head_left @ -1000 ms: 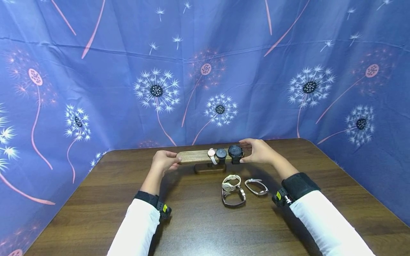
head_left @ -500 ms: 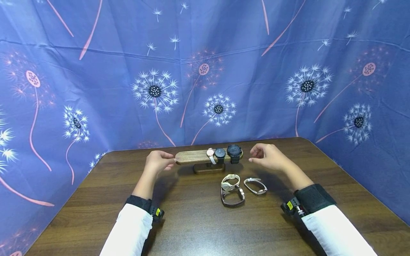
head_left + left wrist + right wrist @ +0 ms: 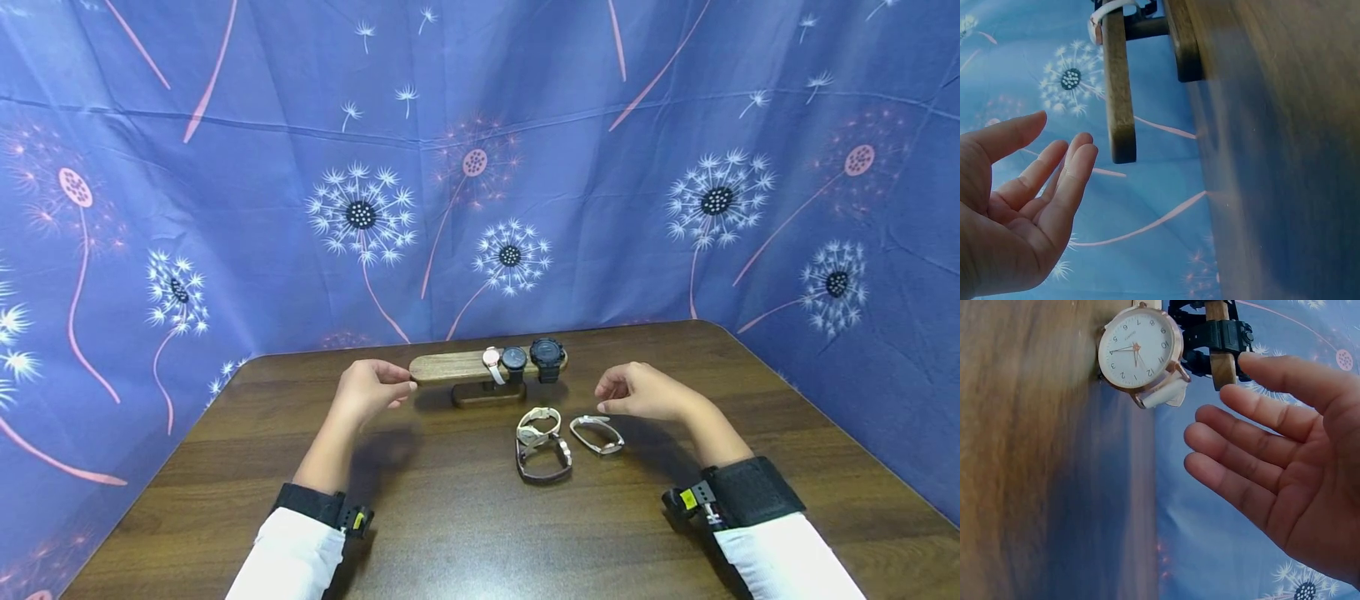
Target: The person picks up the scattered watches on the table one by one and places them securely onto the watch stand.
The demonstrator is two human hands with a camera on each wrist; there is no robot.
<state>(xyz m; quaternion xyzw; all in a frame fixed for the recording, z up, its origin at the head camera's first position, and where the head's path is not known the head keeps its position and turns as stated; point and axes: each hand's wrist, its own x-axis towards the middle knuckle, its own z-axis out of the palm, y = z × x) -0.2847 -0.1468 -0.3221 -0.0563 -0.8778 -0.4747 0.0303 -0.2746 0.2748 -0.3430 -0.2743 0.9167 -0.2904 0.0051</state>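
A wooden watch stand [image 3: 446, 367] stands at the back of the table. Its bar carries a small white-strapped watch [image 3: 491, 358], a black watch [image 3: 514, 359] and a bigger black watch [image 3: 547, 353] on the right end. My left hand [image 3: 367, 392] is beside the bar's left end; the left wrist view shows its relaxed fingers apart from the wood [image 3: 1120, 106]. My right hand [image 3: 647, 392], holding nothing, hovers just behind a loose white-strapped watch, whose rose-gold case and white dial [image 3: 1138, 353] show in the right wrist view. Its fingers [image 3: 1241, 440] are loosely extended.
In front of the stand lie a cream watch [image 3: 538, 414] and a dark-strapped watch [image 3: 543, 478], touching each other. The brown wooden table [image 3: 450, 533] ends at the back against a blue dandelion-print cloth [image 3: 600, 192].
My right hand has let go of the big black watch at the bar's right end and moved right and toward me. My left hand has released the bar's left end and drawn slightly away.
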